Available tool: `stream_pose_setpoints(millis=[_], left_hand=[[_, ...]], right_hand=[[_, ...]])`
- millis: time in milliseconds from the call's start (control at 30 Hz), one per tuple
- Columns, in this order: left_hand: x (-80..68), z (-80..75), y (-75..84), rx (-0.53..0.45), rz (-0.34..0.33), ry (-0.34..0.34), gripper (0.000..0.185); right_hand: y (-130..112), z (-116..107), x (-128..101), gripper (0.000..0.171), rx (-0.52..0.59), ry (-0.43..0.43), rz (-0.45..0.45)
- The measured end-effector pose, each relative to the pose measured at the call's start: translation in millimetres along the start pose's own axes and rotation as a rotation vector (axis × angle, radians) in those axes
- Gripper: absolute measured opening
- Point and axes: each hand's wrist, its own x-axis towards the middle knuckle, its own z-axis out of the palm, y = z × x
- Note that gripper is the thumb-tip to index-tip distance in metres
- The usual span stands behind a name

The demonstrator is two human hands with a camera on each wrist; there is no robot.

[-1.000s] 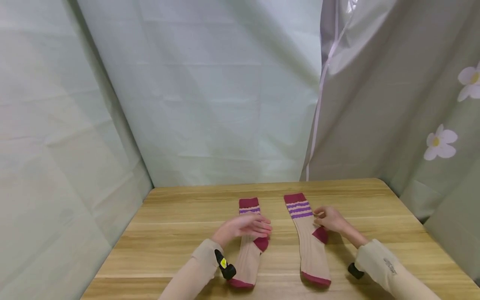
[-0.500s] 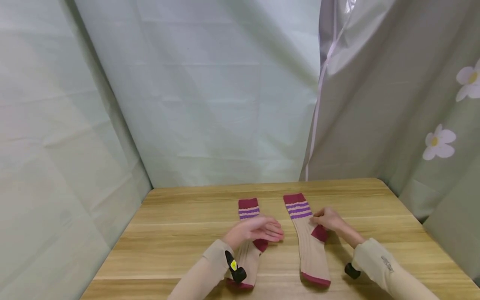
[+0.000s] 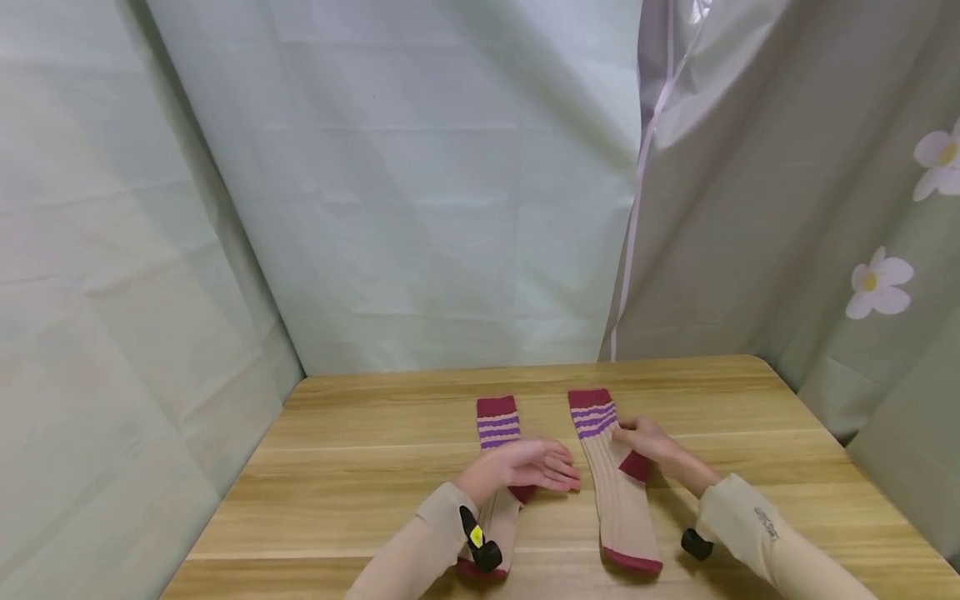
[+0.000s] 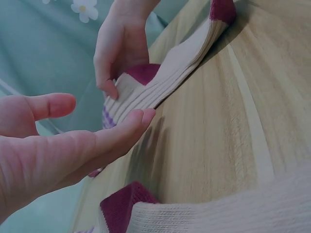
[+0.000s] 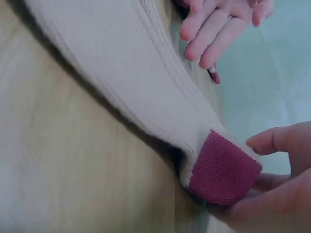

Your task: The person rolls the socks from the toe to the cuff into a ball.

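Socks lie side by side on the desk (image 3: 360, 467). The right sock (image 3: 618, 492) has its heel lifted off the desk, pinched by the right hand (image 3: 648, 442). Left of it, the left hand (image 3: 525, 468) hovers flat, fingers straight, above the left sock (image 3: 498, 429), holding nothing.

A: What bears the work in the head view?
B: A wooden table (image 3: 360, 467) with pale, lengthwise grain.

A: What stands behind it?
B: A pale green sheet (image 3: 420, 192), creased in squares, closes the back and left. A grey-green curtain (image 3: 757, 208) printed with white flowers (image 3: 873, 282) hangs at the right, just beside the table's far corner.
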Motion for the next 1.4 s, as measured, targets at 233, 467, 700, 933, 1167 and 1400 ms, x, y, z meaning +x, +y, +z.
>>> stream_pose_setpoints(millis=[233, 467, 700, 933, 1167, 1400], left_hand=[[2.5, 5.9, -0.7, -0.028, -0.009, 0.019, 0.044], [4.0, 13.0, -0.6, -0.058, -0.016, 0.064, 0.044], [6.4, 14.2, -3.9, 0.0, -0.032, 0.089, 0.053], [5.4, 15.8, -6.1, 0.067, -0.052, 0.087, 0.047], [2.2, 17.3, -9.0, 0.134, -0.045, 0.082, 0.014], [-0.4, 17.6, -10.2, 0.16, -0.042, 0.032, 0.013]], right_hand=[[2, 5, 0, 0.059, 0.269, -0.113, 0.038], [0, 2, 1, 0.067, 0.459, -0.249, 0.014], [-1, 0, 0, 0.06, 0.552, -0.355, -0.023], [-2, 3, 1, 0.065, 0.668, -0.356, -0.01], [1, 5, 6, 0.073, 0.723, -0.314, 0.033], [5, 7, 8, 0.049, 0.653, -0.255, 0.097]])
